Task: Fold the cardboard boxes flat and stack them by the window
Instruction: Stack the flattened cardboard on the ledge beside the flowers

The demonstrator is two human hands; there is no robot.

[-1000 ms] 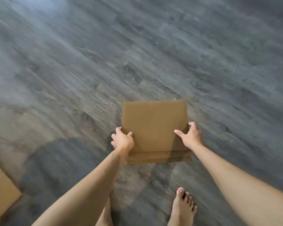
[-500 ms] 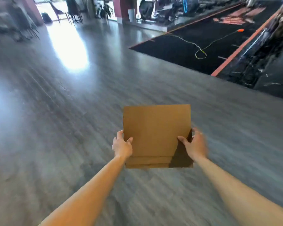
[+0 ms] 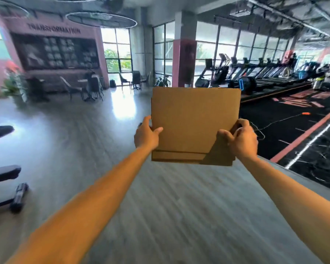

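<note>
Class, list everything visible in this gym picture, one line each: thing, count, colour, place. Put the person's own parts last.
flattened cardboard box: one, brown, held up at centre
floor: one, grey wood-look, across the room
black mat: one, red markings, right
treadmills: a row, dark, right by the windows
windows: several, bright, far wall
chairs: several, dark, near the windows
bench: one, black, left edge
left hand: grips the box's left edge
right hand: grips the box's right edge
</note>
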